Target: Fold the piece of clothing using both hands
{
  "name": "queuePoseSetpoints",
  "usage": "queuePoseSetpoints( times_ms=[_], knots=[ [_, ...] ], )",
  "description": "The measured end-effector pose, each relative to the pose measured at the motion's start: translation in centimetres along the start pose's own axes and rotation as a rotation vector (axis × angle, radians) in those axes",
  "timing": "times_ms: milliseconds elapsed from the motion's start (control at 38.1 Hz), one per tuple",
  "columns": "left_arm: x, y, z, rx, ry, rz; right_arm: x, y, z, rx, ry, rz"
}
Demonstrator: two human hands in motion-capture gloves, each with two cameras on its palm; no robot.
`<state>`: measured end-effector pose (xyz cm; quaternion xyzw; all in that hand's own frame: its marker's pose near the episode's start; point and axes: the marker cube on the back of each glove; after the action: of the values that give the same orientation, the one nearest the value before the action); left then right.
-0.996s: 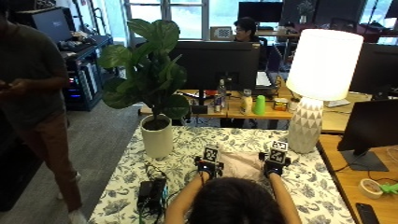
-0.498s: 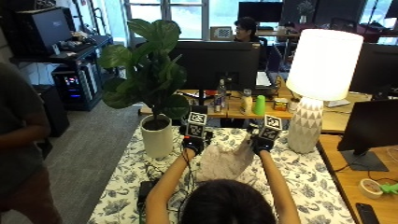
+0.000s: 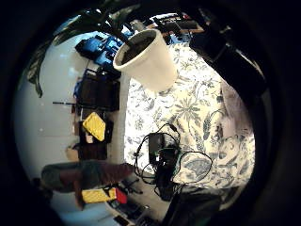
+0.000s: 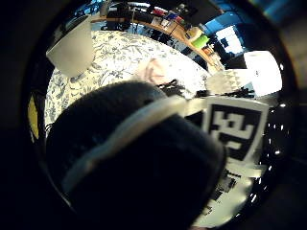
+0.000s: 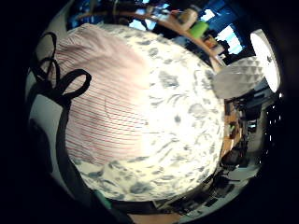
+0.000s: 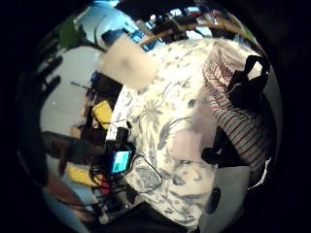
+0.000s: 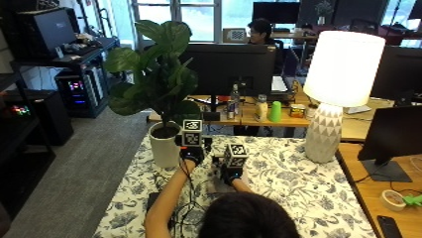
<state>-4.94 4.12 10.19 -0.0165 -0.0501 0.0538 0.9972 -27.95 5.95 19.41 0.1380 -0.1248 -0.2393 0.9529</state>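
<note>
A potted plant and a white lamp stand on the floral tablecloth.

So the piece of clothing is a light, whitish garment with thin red stripes. It's lying bunched up on the floral-print surface, roughly mid-surface and just in front of the person. From above you barely see it, just a pale patch mostly hidden. Its edges are rumpled with visible creases, not laid out flat.
</note>
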Motion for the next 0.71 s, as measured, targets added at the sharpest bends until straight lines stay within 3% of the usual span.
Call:
queuePoseSetpoints(
  times_ms=[105,184,236,262,288,367,419,708],
  knots=[
    [-0.7,0.7,0.5,-0.013,0.005,-0.011,-1.1,-0.1,4.7,-0.089,-0.121,-0.055],
    [-1.2,0.6,1.0,-0.018,0.010,-0.019,-1.0,0.7,7.3,-0.353,-0.292,-0.054],
    [-1.4,0.3,1.4,-0.027,0.009,-0.026,-0.9,2.2,6.7,-0.546,-0.360,0.010],
    [-1.6,0.3,1.5,-0.032,0.008,-0.030,-1.1,2.6,6.0,-0.578,-0.394,0.024],
    [-1.6,0.2,1.6,-0.035,0.007,-0.032,-1.2,2.6,5.1,-0.548,-0.424,0.010],
    [-1.7,0.3,1.5,-0.041,0.007,-0.039,-0.8,0.6,2.0,-0.247,-0.427,-0.136],
    [-1.6,0.3,1.4,-0.039,0.004,-0.040,0.1,-0.4,-0.3,-0.115,-0.375,-0.168],
    [-0.8,0.4,0.4,-0.033,-0.019,-0.023,4.4,-0.2,-11.3,-0.037,-0.262,0.065]
  ],
)
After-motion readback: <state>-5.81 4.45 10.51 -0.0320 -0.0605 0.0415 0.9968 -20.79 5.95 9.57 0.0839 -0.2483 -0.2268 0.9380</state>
